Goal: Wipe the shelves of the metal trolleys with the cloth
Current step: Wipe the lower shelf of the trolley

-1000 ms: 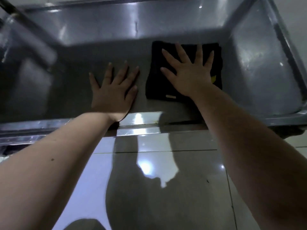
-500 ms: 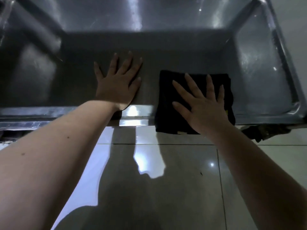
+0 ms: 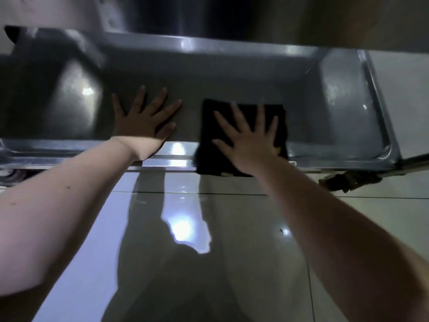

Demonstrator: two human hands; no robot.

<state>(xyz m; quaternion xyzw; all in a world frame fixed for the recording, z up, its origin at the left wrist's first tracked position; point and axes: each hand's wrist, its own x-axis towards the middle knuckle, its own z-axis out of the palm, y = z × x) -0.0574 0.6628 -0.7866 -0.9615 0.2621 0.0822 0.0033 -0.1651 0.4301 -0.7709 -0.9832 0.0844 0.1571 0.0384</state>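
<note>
while fingers spread flat, right hand (image 3: 251,145) presses black cloth (image 3: 210,135) on shelf (image 3: 325,126), left hand (image 3: 145,120) beside

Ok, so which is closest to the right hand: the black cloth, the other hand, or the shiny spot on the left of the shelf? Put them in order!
1. black cloth: directly under the right hand, touching it.
2. left hand: next over to the left, flat on the bare shelf.
3. shiny spot: farthest, further left beyond the left hand.
</note>
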